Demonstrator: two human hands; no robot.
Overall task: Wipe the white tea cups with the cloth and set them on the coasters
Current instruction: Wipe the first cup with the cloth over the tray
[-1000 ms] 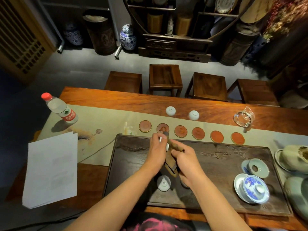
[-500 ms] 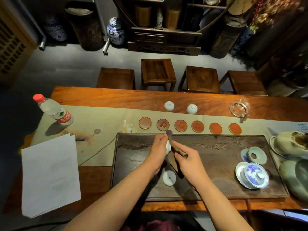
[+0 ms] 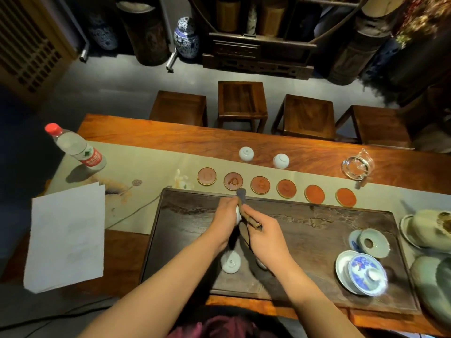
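Note:
My left hand (image 3: 225,213) grips a small white tea cup (image 3: 238,216) over the dark tea tray (image 3: 305,230); most of the cup is hidden by the fingers. My right hand (image 3: 264,237) holds a brown cloth (image 3: 246,213) against the cup, and one end of the cloth sticks up above it. Another white cup (image 3: 230,262) stands upside down on the tray below my hands. Two more white cups (image 3: 246,153) (image 3: 281,161) sit upside down on the table behind a row of several round brown coasters (image 3: 260,184), all bare.
A water bottle (image 3: 75,148) and white paper sheets (image 3: 66,236) lie at the left. A glass pitcher (image 3: 356,165) stands at the far right. A blue-and-white lidded bowl (image 3: 363,272), a pale lid (image 3: 373,243) and green-grey vessels (image 3: 432,228) crowd the tray's right end. Stools stand behind the table.
The camera has tilted slightly. My hands stay together over the tray, with the cloth shifting around the cup in my left hand; nothing was set down or picked up.

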